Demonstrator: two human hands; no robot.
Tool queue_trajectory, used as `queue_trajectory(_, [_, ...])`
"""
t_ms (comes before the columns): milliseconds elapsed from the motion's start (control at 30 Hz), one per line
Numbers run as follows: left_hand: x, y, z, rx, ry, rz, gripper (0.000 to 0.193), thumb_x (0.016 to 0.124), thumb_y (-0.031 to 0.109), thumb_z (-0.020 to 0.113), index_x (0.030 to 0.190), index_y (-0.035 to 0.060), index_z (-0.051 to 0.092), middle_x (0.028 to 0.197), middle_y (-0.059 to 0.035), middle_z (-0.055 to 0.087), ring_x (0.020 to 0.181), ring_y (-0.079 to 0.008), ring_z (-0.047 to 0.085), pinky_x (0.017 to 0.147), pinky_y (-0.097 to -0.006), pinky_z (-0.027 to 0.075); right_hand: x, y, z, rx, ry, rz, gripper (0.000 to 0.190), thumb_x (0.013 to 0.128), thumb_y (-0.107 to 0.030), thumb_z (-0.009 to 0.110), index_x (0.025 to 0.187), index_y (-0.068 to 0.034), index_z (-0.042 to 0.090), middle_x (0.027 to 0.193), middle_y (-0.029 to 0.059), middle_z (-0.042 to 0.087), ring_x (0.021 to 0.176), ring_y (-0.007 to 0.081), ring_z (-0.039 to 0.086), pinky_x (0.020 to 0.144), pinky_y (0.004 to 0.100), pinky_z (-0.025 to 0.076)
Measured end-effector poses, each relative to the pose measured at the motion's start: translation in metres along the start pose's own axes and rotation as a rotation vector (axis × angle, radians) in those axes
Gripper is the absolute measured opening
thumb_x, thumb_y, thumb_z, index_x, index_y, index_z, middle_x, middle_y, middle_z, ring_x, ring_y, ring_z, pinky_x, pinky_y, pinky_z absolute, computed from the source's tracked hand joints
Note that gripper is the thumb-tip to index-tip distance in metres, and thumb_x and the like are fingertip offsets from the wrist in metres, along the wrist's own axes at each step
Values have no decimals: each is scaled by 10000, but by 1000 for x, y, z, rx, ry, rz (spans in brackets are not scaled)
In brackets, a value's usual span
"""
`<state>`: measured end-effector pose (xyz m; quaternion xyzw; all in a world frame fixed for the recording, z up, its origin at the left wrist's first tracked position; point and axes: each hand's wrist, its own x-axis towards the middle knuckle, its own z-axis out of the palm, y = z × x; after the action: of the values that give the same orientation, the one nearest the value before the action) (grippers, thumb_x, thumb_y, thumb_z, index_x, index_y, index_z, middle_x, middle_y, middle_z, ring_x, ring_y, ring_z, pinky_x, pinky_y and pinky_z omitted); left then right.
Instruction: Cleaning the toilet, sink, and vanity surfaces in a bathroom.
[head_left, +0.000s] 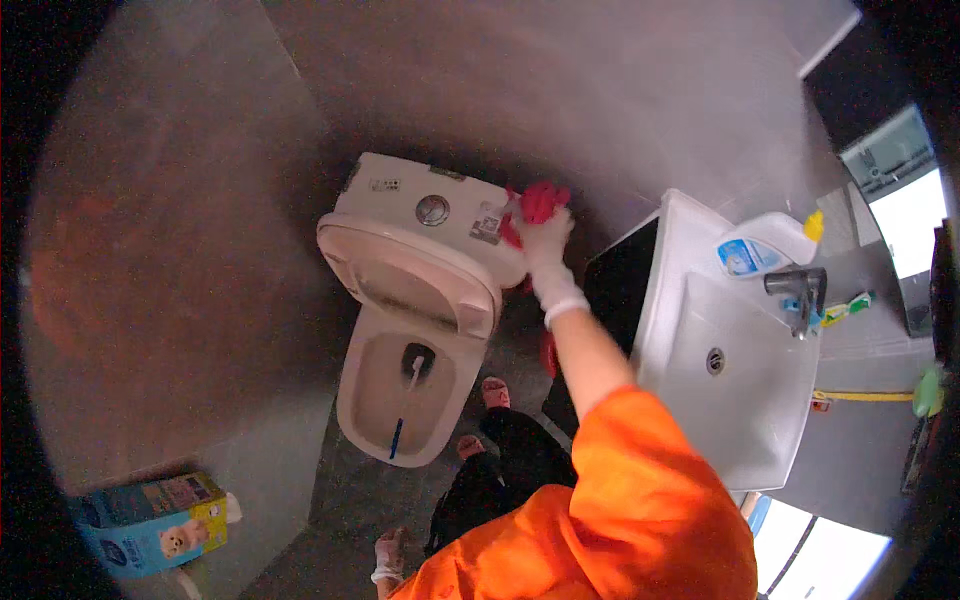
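Observation:
My right hand, in a white glove, grips a red cloth at the right end of the toilet tank lid. Near that cloth is a printed label, and a round flush button sits mid-lid. My left hand, also gloved, hangs low at the bottom of the view, away from the toilet; its fingers are too unclear to read. The toilet seat and lid stand raised against the tank. Inside the toilet bowl rests a toilet brush with a blue handle end, its head at the drain.
To the right is a white washbasin with a dark faucet. A white cleaner bottle with a yellow cap and a toothbrush-like green and yellow brush lie behind it. A tissue pack hangs at lower left. Something red stands beneath my arm.

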<state>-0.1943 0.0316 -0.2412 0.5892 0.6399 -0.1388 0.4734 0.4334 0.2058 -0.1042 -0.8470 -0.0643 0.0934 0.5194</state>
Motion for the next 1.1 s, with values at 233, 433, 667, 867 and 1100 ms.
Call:
queue_trajectory(233, [-9, -17, 3, 304, -165, 43, 238, 857, 252, 490, 864, 51, 618, 830, -76, 650, 708, -186, 625, 593, -334, 467, -2, 27, 1, 55, -27, -372, 450, 613, -172, 767, 980, -6, 564, 902, 171, 611, 834, 329, 587, 772, 414, 452])
queue_trajectory(433, [-16, 49, -31, 678, -56, 461, 218, 858, 248, 465, 858, 85, 609, 813, -79, 645, 682, -205, 633, 570, -350, 485, 31, 26, 3, -182, 9, -145, 482, 625, -197, 757, 1030, -25, 559, 1013, 160, 599, 955, 297, 572, 847, 400, 430])
queue_trajectory(667, [-26, 99, -46, 179, -65, -55, 241, 865, 230, 447, 893, 79, 633, 770, -96, 642, 673, -192, 629, 594, -320, 499, 78, 6, 16, -118, -37, -114, 428, 656, -145, 738, 1003, -21, 519, 945, 116, 611, 847, 231, 591, 770, 360, 461])
queue_trajectory(867, [-9, 12, -9, -534, -17, -233, 346, 883, 318, 462, 837, 21, 633, 743, -115, 643, 705, -201, 634, 619, -316, 492, -22, 12, -32, -257, -42, -216, 570, 603, -216, 772, 1049, -2, 489, 1055, 201, 509, 943, 344, 526, 840, 443, 423])
queue_trajectory(1100, [-2, 31, 12, -571, -88, -270, 334, 881, 318, 492, 919, 6, 605, 769, -120, 662, 708, -222, 641, 643, -329, 491, 54, 20, -10, -264, 12, -119, 725, 594, -316, 782, 1148, 3, 442, 1091, 223, 460, 1022, 369, 466, 890, 413, 391])
